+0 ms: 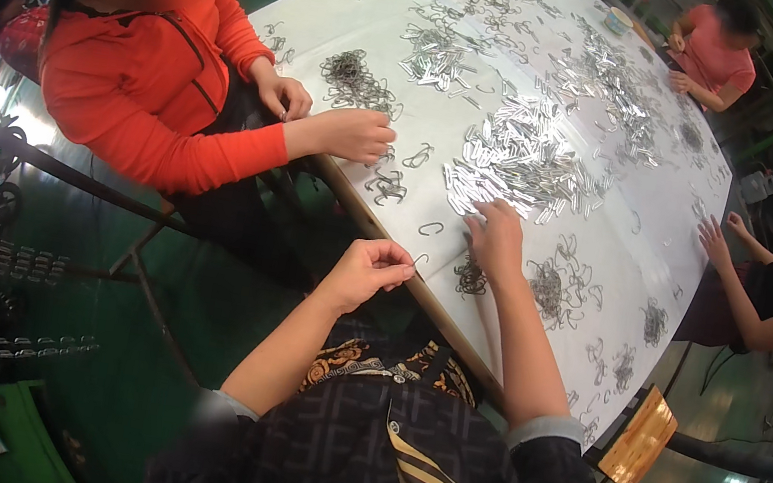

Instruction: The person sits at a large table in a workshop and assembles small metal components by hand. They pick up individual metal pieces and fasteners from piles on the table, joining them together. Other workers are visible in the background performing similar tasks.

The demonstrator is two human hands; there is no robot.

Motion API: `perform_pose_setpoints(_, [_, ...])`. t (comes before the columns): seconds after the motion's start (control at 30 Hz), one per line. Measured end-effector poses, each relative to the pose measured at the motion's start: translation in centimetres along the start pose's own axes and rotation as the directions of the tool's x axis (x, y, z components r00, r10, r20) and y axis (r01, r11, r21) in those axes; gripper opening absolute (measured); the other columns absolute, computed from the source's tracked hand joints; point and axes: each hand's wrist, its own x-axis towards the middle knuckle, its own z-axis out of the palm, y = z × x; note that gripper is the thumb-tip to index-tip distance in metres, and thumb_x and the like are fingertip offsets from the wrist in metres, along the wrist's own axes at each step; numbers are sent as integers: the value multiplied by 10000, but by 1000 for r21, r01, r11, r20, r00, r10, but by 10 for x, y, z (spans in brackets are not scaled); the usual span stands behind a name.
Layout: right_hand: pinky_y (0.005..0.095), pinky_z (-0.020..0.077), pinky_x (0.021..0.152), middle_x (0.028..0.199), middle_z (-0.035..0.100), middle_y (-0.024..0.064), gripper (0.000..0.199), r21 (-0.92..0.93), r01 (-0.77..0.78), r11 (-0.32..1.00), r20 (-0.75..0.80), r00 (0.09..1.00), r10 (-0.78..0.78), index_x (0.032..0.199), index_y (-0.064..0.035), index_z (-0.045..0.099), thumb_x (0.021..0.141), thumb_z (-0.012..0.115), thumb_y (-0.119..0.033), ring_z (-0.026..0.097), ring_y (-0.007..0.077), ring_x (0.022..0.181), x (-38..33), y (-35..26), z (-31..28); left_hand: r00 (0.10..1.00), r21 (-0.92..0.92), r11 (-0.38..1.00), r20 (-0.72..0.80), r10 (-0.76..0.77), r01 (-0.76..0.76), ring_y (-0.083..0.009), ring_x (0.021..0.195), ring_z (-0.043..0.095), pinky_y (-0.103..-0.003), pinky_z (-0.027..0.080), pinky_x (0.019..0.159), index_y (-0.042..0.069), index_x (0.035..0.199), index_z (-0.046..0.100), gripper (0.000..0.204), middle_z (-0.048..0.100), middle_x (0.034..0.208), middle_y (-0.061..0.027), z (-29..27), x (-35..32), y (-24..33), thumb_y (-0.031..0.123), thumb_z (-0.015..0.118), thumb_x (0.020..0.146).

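Note:
My left hand (pixel 369 275) is at the table's near edge, its thumb and forefinger pinched on a thin bent wire hook (pixel 420 260). My right hand (pixel 496 241) reaches over the near edge of a heap of small shiny metal strips (pixel 531 158). Its fingers are bent down to the strips, with thumb and forefinger apart; the fingertips are partly hidden. Between my hands a single wire hook (pixel 430 229) lies on the white tabletop (pixel 458 298). A small cluster of dark hooks (pixel 471 277) sits under my right wrist, and a larger tangle of hooks (pixel 550 293) is beside my right forearm.
At the left a person in an orange-red jacket (pixel 141 101) works over the table corner near more hooks (pixel 356 83). Two other people sit along the right side, one in a pink top (pixel 718 62). A wooden stool (pixel 640 439) stands at the lower right.

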Motion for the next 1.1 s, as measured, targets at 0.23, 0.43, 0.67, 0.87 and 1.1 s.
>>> perform_pose_setpoints(0.23, [425, 483, 730, 820, 578, 149, 104, -94, 50, 994, 90, 995, -42, 820, -5, 638, 803, 689, -95, 584, 352, 813, 7, 12, 19, 998, -17, 1000, -66, 18, -19, -65, 629, 550, -194, 439, 559, -28, 925, 662, 94, 641, 774, -32, -3, 2, -1, 36, 680, 859])
perform_pose_setpoints(0.43, [433, 482, 718, 818, 559, 159, 123, -107, 207, 972, 164, 968, -189, 781, -5, 581, 823, 656, -93, 580, 360, 813, 14, 31, 14, 998, -44, 999, -48, -34, 32, -85, 646, 571, -205, 442, 566, -21, 927, 640, 87, 656, 787, -59, 9, 9, 4, 28, 672, 864])
perform_pose_setpoints(0.67, [313, 481, 593, 787, 645, 105, 143, 303, -179, 936, 134, 980, 144, 903, 30, 653, 897, 634, -112, 608, 188, 652, -5, 3, -9, 997, -47, 998, -62, 46, -49, -77, 626, 559, -197, 433, 573, -9, 905, 640, 66, 652, 765, -49, 24, 7, 20, 35, 673, 867])
perform_pose_setpoints(0.87, [228, 450, 574, 742, 652, 47, 85, 706, -342, 621, 143, 927, 347, 873, 22, 681, 873, 666, -61, 584, 80, 628, -54, -80, -49, 963, 102, 973, -159, 219, -205, -33, 725, 548, -183, 440, 643, -21, 900, 656, 85, 633, 816, 0, 47, -5, 45, 39, 697, 856])
perform_pose_setpoints(1.1, [246, 458, 573, 715, 625, 61, 31, 622, -127, 773, -77, 972, 222, 830, -1, 692, 802, 706, 0, 590, 110, 606, -64, -109, -61, 927, 148, 946, -202, 316, -290, -38, 773, 564, -191, 464, 696, -43, 925, 625, 87, 632, 848, -6, 66, -25, 53, 18, 671, 882])
